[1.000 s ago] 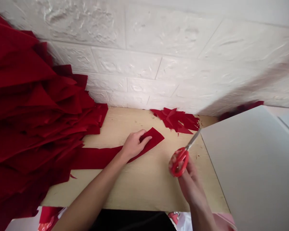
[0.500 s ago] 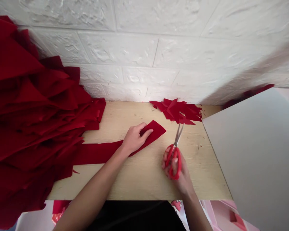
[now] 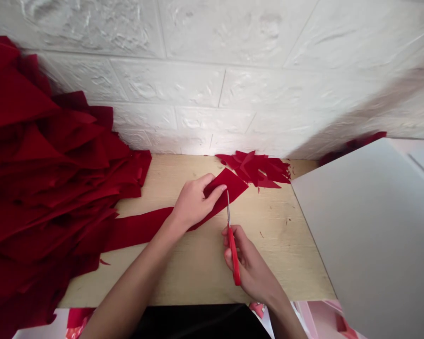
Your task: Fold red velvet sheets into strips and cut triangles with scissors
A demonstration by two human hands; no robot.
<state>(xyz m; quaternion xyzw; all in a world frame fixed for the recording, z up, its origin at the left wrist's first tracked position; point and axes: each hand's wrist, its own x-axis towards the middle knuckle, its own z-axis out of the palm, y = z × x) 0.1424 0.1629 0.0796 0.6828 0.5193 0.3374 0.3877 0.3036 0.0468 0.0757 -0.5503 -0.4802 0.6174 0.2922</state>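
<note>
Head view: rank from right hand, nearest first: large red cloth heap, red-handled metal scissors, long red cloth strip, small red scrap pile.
1. Red-handled metal scissors: in the right hand.
2. Long red cloth strip: just ahead, in left hand.
3. Small red scrap pile: beyond, near white wall.
4. Large red cloth heap: far left.

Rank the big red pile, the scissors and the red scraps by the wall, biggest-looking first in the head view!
1. Big red pile
2. Red scraps
3. Scissors, looking thin
</note>
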